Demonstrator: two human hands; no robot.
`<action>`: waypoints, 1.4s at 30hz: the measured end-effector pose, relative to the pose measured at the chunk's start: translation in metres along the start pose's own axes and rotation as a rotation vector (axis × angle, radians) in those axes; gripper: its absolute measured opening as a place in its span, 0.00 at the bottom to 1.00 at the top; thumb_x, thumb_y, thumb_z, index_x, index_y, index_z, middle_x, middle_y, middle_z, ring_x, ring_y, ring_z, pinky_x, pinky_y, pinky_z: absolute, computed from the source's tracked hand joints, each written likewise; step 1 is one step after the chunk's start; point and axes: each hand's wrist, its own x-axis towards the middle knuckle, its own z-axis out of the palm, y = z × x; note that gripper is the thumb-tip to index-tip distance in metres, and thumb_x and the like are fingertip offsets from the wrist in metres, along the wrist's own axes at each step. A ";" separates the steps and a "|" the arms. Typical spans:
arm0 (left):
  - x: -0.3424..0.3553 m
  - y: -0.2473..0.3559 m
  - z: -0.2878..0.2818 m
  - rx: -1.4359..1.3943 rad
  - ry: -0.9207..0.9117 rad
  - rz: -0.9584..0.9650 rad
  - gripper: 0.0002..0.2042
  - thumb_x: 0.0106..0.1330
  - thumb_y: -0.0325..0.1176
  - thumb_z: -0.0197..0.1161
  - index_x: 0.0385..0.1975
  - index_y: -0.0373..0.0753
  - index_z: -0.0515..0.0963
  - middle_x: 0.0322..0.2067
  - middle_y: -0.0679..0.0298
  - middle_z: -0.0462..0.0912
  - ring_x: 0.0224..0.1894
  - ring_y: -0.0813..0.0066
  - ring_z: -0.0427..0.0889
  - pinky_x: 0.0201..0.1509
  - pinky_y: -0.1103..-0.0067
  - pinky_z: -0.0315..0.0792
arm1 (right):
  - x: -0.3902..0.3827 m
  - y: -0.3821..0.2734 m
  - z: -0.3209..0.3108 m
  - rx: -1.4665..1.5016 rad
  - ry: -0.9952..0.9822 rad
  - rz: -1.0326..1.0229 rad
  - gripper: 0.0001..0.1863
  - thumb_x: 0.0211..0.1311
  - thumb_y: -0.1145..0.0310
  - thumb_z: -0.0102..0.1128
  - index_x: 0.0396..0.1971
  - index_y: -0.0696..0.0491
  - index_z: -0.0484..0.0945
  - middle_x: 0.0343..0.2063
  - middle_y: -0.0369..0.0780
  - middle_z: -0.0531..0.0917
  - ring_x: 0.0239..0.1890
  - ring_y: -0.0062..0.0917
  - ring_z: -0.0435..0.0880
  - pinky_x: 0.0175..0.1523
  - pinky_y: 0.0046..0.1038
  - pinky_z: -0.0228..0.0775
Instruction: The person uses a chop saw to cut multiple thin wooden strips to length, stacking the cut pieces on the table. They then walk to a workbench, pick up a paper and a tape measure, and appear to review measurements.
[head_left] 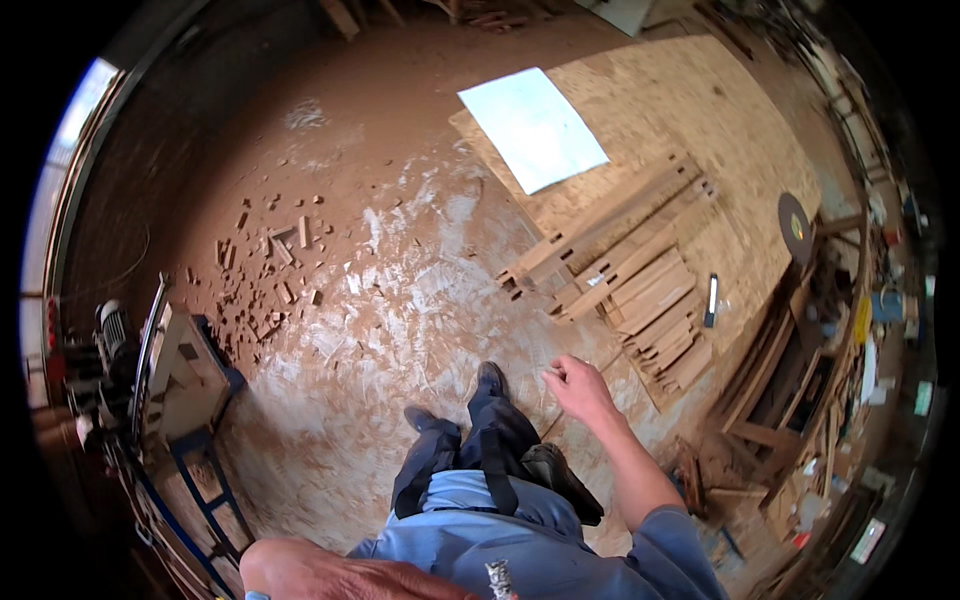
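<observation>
My right hand hangs in front of me at the near edge of the wooden-board table, fingers curled in and thumb against them. Nothing shows between them, and the hand touches nothing. Nearest to it are short wooden slats lying side by side on the table. Longer notched wooden rails lie just beyond them. My left arm is bent across the lower edge, close to my chest; the fingers of that hand are hidden. Beside it, a small grey-white, ash-like tip pokes up at the bottom edge.
On the table lie a white sheet, a round saw blade and a narrow black-and-white object. Wood offcuts litter the dusty floor at left. A machine with a motor stands far left; stacked timber is at right.
</observation>
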 end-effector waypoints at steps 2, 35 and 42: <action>-0.018 0.005 0.013 0.063 0.041 0.038 0.39 0.65 0.56 0.57 0.58 0.20 0.65 0.52 0.27 0.70 0.52 0.31 0.75 0.50 0.51 0.73 | 0.009 -0.019 0.009 -0.037 -0.070 -0.052 0.17 0.59 0.57 0.60 0.40 0.56 0.77 0.33 0.44 0.83 0.37 0.38 0.82 0.42 0.36 0.73; -0.596 -0.702 0.540 -0.844 3.337 -0.390 0.09 0.57 0.34 0.56 0.29 0.40 0.84 0.34 0.52 0.84 0.36 0.59 0.85 0.42 0.69 0.77 | -0.382 -0.294 0.446 -0.610 -1.252 -0.942 0.09 0.56 0.67 0.66 0.24 0.58 0.80 0.18 0.39 0.81 0.24 0.20 0.78 0.32 0.24 0.70; -0.584 -0.570 0.453 -0.997 3.333 0.565 0.08 0.64 0.30 0.56 0.35 0.35 0.80 0.18 0.66 0.77 0.17 0.77 0.75 0.18 0.80 0.69 | -0.540 -0.527 0.491 0.140 -2.492 -1.026 0.14 0.46 0.64 0.75 0.26 0.58 0.82 0.41 0.46 0.79 0.46 0.34 0.77 0.49 0.34 0.67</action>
